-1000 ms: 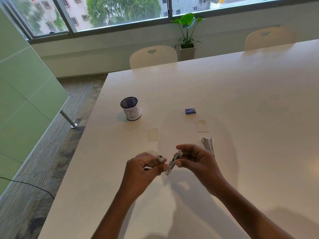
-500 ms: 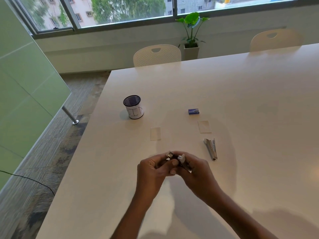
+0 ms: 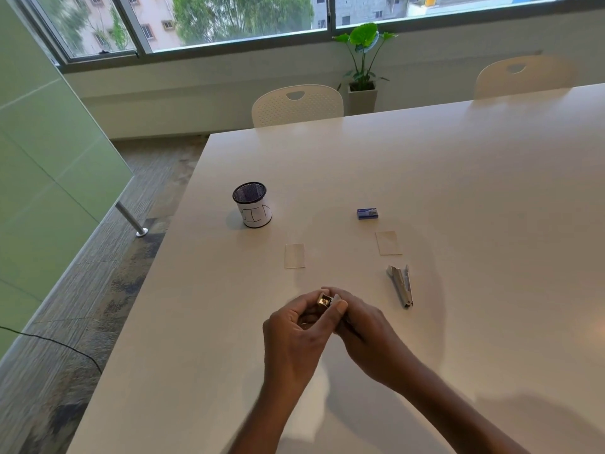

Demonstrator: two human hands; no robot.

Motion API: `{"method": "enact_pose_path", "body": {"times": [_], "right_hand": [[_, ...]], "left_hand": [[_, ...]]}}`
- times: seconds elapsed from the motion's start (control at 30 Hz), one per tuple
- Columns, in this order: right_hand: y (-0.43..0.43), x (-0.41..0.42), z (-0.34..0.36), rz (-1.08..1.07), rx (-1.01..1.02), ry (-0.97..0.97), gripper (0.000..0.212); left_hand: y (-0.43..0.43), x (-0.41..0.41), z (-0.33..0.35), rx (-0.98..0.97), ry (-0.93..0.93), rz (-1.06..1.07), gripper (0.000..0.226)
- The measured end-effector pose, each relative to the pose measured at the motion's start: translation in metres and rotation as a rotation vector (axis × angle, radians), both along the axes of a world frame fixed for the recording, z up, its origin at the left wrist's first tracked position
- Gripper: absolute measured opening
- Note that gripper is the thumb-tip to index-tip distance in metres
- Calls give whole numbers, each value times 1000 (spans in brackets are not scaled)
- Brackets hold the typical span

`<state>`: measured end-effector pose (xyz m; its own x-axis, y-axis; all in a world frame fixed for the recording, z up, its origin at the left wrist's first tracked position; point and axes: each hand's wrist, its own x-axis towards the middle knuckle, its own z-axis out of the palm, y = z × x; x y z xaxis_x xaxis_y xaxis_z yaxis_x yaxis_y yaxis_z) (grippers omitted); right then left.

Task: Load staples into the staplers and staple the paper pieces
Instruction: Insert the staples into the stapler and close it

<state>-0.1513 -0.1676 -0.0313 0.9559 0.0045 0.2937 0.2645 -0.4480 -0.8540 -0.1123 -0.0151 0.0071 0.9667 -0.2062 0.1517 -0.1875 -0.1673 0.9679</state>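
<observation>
My left hand and my right hand are pressed together over the table, both closed around a small metal stapler; only its front end shows between my fingertips. A second silver stapler lies on the table to the right of my hands. Two small paper pieces lie beyond them: one on the left, one on the right. A blue staple box sits just past the right paper.
A dark mesh cup with a white paper label stands at the left of the white table. The table's left edge drops to carpet. Two white chairs and a potted plant are behind.
My hands came together from slightly apart and closed around the stapler, which was held open and tilted before. The view shifted a little; the table objects stayed put.
</observation>
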Motion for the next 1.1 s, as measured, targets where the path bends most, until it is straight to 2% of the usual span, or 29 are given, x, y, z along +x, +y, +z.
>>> {"method": "enact_pose_path", "body": {"times": [0.13,0.37,0.47,0.53,0.57,0.63,0.77,0.83,0.97,1.1], "right_hand": [[-3,3,-5,7,1,18,32],[-1,5,-8,13,4,9,34],[-2,6,-6,21,101,36,23],[-4,7,-4,33,230,93,15],[-5,6,-3,45,302,122,18],[-7,6,1,81,400,163,28],[-8,7,0,52,386,190,55],[-5,8,-2,17,367,167,58],[0,13,-7,-56,342,100,47],[2,21,-11,-126,357,106,25]], "left_hand": [[0,1,2,-16,-64,-19,23],[1,4,0,63,-79,12,14],[3,5,3,31,-28,5,27],[5,8,0,24,5,-2,21],[6,10,-1,31,20,-18,15],[8,13,-5,47,30,-35,26],[6,10,-3,67,26,-10,23],[4,7,-5,61,9,11,19],[-1,4,-6,80,-53,48,9],[-3,6,-5,85,-95,39,18]]}}
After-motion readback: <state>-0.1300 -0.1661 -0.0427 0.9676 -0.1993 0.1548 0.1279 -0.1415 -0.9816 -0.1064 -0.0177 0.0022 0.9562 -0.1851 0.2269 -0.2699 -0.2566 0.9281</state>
